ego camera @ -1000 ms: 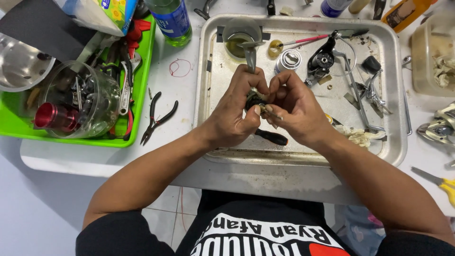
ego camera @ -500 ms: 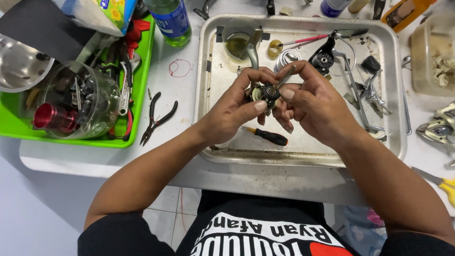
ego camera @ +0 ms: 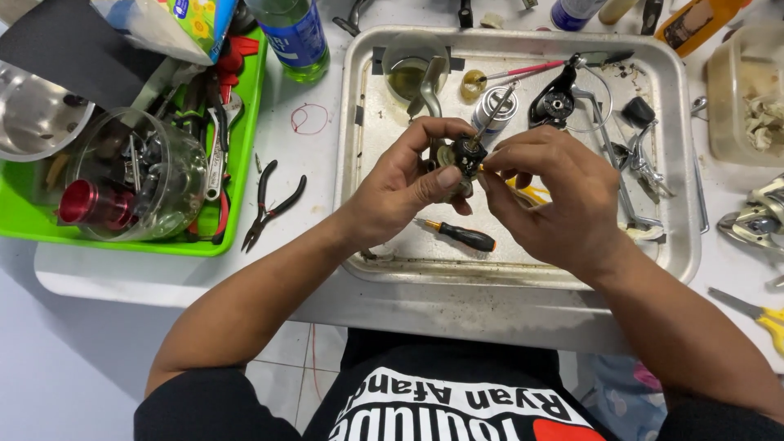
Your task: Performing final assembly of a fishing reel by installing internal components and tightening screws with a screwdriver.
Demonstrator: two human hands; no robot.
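Observation:
Over a metal tray (ego camera: 682, 163), both of my hands hold a small dark mechanical part (ego camera: 467, 155) with a round black top. My left hand (ego camera: 408, 184) grips it from the left with thumb and fingers. From the right, my right hand (ego camera: 551, 196) pinches the same part; a thin shaft sticks up from it. Under my hands a small screwdriver with a black and orange handle (ego camera: 457, 235) lies on the tray floor. A yellow-handled tool (ego camera: 531, 192) is partly hidden behind my right fingers.
The tray also holds a black reel body (ego camera: 555, 98), a metal spool (ego camera: 494, 106), a small cup of oil (ego camera: 408, 69) and loose metal parts. Black pliers (ego camera: 269, 204) lie left of the tray. A green bin (ego camera: 237, 163) of tools stands far left, with a bottle (ego camera: 294, 37) behind.
My hands have lifted the part up and away from the tray floor, toward the tray's middle. The screwdriver underneath is now uncovered.

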